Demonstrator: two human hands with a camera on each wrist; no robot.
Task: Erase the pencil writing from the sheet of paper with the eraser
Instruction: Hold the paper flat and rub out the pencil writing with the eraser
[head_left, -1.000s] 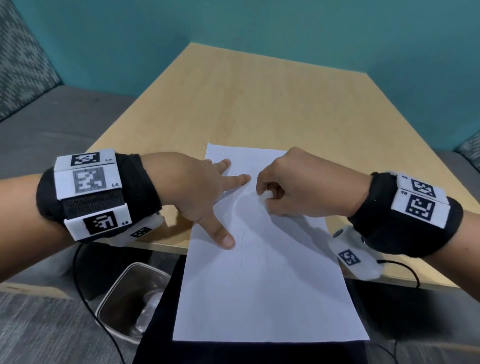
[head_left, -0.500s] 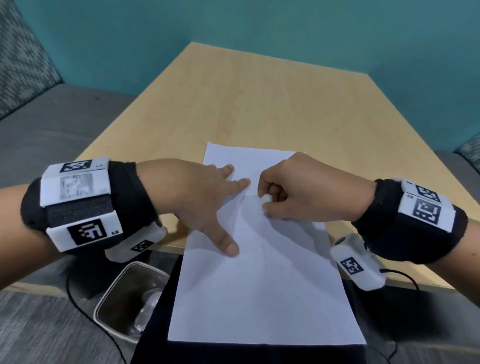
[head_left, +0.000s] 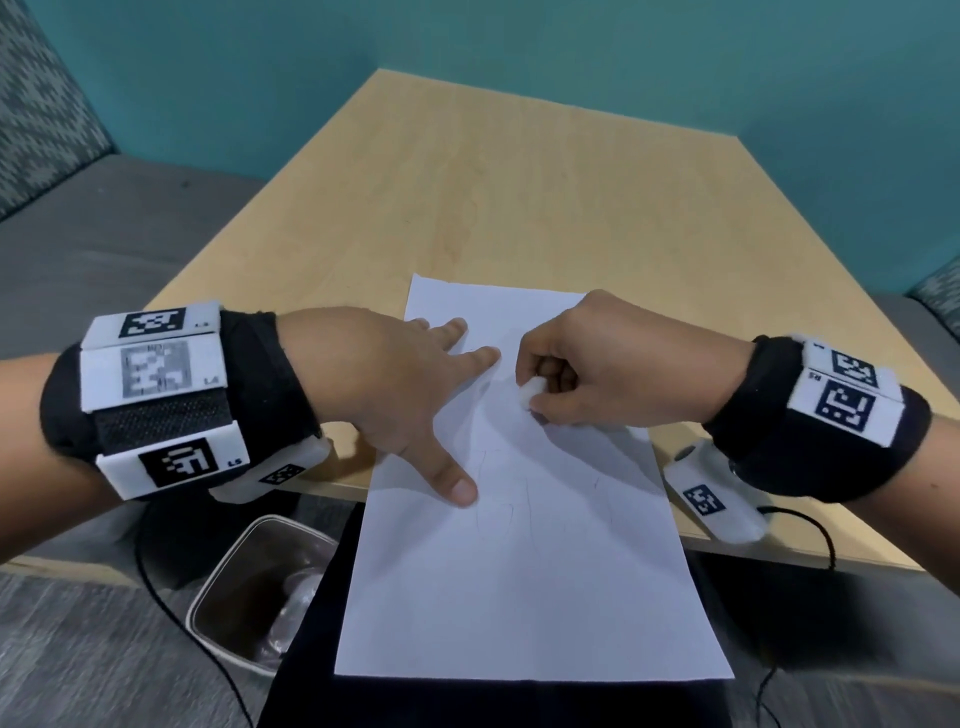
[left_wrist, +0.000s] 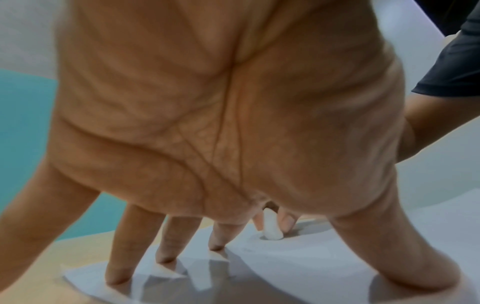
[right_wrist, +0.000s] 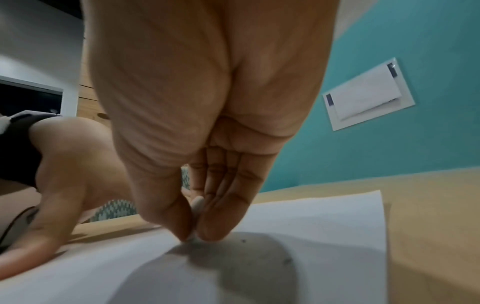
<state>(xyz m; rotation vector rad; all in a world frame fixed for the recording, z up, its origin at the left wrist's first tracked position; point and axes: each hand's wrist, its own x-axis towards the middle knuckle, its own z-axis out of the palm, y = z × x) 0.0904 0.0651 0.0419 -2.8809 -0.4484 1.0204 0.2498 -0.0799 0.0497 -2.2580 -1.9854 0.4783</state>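
Note:
A white sheet of paper (head_left: 530, 582) lies on the wooden table (head_left: 519, 197), its near half hanging over the front edge. Faint pencil lines (head_left: 498, 499) show near its middle. My left hand (head_left: 395, 395) is spread flat, its fingers and thumb pressing the sheet's left part. My right hand (head_left: 587, 364) pinches a small white eraser (head_left: 531, 392) with its tip down on the paper. In the left wrist view the eraser (left_wrist: 272, 228) touches the sheet (left_wrist: 324, 257) between two fingertips. In the right wrist view the eraser (right_wrist: 198, 203) sits between thumb and fingers, over the paper (right_wrist: 324, 222).
A metal bin (head_left: 260, 587) stands on the floor under the table's front left edge, by black cables (head_left: 156, 571). A patterned seat (head_left: 36, 119) stands far left. Teal walls (head_left: 519, 47) close the back. A white wall plate (right_wrist: 369, 94) shows in the right wrist view.
The right hand with the eraser has shifted slightly down and left on the sheet, after moving up and right. The left hand stays pressed on the paper.

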